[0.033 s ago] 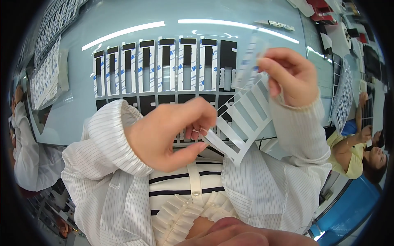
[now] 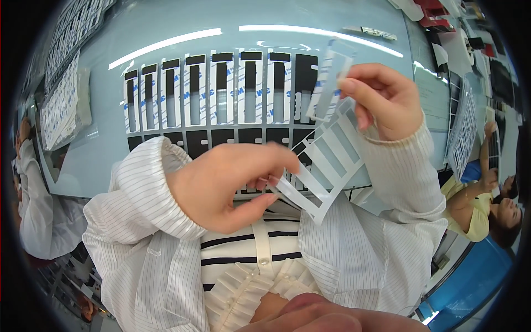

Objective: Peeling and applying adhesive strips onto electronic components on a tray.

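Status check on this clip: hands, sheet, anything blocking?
Left hand pinching white slotted sheet. Right hand peeling clear strip off it. Nothing in the way.

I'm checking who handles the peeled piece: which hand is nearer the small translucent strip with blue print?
Right. The right hand pinches the translucent strip; the left hand is lower, holding the white slotted sheet.

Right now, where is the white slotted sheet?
In the head view, the white slotted sheet is right of centre, held between the left hand and right hand, above the table.
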Available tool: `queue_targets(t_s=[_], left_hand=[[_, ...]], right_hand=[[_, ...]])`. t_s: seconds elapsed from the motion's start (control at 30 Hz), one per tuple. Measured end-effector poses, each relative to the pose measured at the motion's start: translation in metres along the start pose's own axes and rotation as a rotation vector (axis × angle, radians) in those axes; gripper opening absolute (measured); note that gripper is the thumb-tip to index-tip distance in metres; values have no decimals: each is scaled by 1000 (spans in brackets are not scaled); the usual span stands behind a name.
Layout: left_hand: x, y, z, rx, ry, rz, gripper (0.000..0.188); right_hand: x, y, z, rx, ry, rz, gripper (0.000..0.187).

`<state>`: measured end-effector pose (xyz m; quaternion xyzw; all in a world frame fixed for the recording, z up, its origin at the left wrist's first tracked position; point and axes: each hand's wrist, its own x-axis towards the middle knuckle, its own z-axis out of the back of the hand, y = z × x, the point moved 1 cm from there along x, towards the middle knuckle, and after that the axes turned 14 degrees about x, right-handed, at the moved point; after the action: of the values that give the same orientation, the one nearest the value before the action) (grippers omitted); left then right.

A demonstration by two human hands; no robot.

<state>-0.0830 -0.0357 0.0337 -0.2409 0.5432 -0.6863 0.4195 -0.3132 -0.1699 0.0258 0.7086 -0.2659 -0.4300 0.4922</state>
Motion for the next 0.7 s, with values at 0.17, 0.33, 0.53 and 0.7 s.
queue_targets(t_s=[0.17,0.33,0.53,0.7], left_hand=[[1,12,-4,-120,366,-230,15],[5,10,-4,-52,290,-243,10],[12,13,0,696,-142,-257,20],[6,10,-7,1086,-234,-311,8]], right_hand=[[11,0,-8,38,73,-117,17],[10,-4,-7,19,98,-191,15],[5,-7,-3,4,48,-213,15],[6,-6,-8,9,52,-174,15]])
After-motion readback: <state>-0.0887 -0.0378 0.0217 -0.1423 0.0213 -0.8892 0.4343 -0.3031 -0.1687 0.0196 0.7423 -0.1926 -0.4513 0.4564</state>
